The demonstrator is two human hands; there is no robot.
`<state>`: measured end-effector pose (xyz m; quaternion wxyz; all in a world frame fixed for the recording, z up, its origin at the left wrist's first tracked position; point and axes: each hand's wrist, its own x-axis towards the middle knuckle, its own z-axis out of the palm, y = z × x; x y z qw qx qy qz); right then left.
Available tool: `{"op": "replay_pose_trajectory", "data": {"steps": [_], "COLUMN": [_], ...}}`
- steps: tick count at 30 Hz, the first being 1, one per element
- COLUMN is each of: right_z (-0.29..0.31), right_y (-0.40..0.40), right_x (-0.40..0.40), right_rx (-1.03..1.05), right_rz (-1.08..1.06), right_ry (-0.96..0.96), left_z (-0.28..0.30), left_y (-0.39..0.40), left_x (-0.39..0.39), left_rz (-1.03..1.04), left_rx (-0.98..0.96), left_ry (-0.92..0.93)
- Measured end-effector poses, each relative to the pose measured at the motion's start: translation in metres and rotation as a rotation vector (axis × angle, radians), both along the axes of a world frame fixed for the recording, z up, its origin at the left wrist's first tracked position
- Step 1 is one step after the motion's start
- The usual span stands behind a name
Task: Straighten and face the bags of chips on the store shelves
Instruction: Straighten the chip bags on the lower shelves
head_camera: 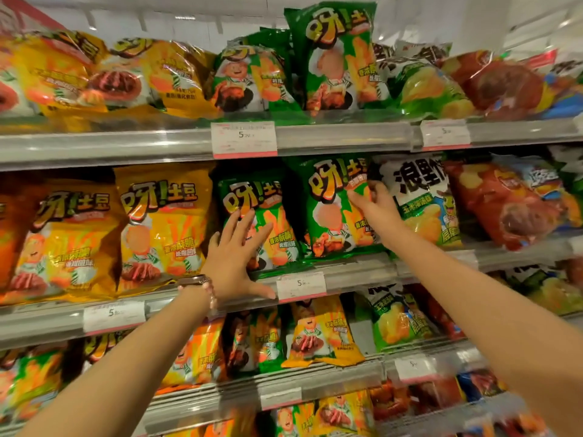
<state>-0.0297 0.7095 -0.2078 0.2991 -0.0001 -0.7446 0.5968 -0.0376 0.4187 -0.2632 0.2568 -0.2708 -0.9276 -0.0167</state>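
on the left of the middle shelf, two yellow bags (pixel 164 228) are standing roughly upright and facing out, well clear of either hand. just right of them the left hand (pixel 235 263) is lying flat with fingers spread and straight, gripping nothing, its fingertips pressing the front of the smaller green bag (pixel 255 216) while the thumb is reaching along the shelf rail (pixel 353 272) toward a price tag (pixel 301 286). that bag is sitting directly ahead of and slightly above the palm, its long axis running up and down but tipping a little to the left, so it is probably the one being squared next, and the left hand is the nearer one for it. next along, the taller green bag (pixel 331 212) is standing beside it, edges touching or overlapping. the right hand (pixel 370 200) is curling round that bag's upper right edge, thumb on the front and fingers tucking behind, holding it. immediately right, the white bag (pixel 416 200) is crowding the gripped edge and seems likeliest to get in the way, with the red bag (pixel 498 203) leaning beyond it. shelves above and below are carrying more bags, several slumping.
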Motion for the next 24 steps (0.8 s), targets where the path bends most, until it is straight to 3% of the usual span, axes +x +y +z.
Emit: {"op": "replay_pose_trajectory", "data": {"steps": [6,10,16,24], "right_z": [-0.022,-0.032,-0.045,-0.051], "right_y": [0.006,-0.001,-0.019,-0.027], "right_x": [-0.007,0.005,0.022,0.020], "right_rx": [0.394,0.434,0.783,0.827], "right_rz": [-0.165,-0.274,-0.379,-0.302], "right_ry": [-0.011,0.170,0.236,0.136], "left_z": [-0.001,-0.001,-0.001,-0.001], "left_y": [0.001,0.001,0.001,0.002], "left_x": [0.000,0.001,0.006,0.008], "left_rz": [0.012,0.027,0.010,0.033], "left_rx": [-0.004,-0.019,0.008,-0.010], "left_ry": [0.002,-0.003,-0.002,-0.006]}}
